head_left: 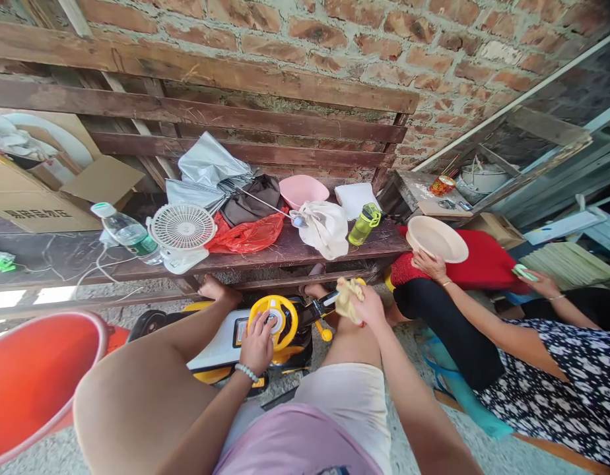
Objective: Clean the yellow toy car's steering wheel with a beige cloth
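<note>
My left hand [258, 342] grips the yellow steering wheel [278, 321] of a yellow, black and white toy ride-on car [220, 343] that stands on the floor between my knees. My right hand [367, 305] is closed around a crumpled yellowish cloth [348, 297], held against the right end of the toy's handlebar. Both my bare feet rest near the lower rail of the wooden bench.
The wooden bench [305, 247] carries a water bottle [129, 234], a small white fan [182, 231], a red plastic bag [248, 235], a silver umbrella, a pink bowl [302, 190], a white cloth and a green bottle [363, 224]. An orange bucket [35, 379] stands at left. A person at right holds a beige bowl [436, 239].
</note>
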`<control>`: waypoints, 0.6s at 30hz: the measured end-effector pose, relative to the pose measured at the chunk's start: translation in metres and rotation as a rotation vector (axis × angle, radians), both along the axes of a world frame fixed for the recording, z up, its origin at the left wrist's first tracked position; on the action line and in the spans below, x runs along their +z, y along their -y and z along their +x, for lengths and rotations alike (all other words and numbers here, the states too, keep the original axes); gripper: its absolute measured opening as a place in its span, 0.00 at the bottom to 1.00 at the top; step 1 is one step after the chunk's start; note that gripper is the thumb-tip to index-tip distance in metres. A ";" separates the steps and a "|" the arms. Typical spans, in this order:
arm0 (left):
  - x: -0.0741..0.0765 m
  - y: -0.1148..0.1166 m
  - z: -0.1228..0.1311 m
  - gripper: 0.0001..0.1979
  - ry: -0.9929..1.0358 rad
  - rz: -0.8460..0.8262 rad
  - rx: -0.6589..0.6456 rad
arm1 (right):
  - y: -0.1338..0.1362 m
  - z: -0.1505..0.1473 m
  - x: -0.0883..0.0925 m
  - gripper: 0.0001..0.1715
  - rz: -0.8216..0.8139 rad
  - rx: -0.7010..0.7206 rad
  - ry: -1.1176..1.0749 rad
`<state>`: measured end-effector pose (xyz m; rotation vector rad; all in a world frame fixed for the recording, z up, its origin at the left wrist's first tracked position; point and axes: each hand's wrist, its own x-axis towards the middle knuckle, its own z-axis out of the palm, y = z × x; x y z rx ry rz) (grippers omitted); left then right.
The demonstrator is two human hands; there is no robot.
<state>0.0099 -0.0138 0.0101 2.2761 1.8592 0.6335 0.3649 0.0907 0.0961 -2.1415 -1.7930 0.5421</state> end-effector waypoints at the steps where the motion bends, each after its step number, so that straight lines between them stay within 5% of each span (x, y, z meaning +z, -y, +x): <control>1: 0.000 0.000 0.000 0.25 -0.003 0.000 0.001 | -0.014 0.003 0.009 0.22 0.019 0.001 0.072; 4: -0.001 0.000 0.000 0.27 -0.018 -0.008 0.008 | -0.049 0.000 0.022 0.16 -0.116 0.090 0.250; 9: 0.001 0.000 0.001 0.28 -0.036 -0.036 -0.002 | -0.069 -0.024 0.011 0.14 -0.466 0.223 0.372; 18: 0.007 0.001 0.003 0.28 -0.002 -0.073 0.024 | -0.055 -0.038 0.012 0.09 -0.496 0.309 0.287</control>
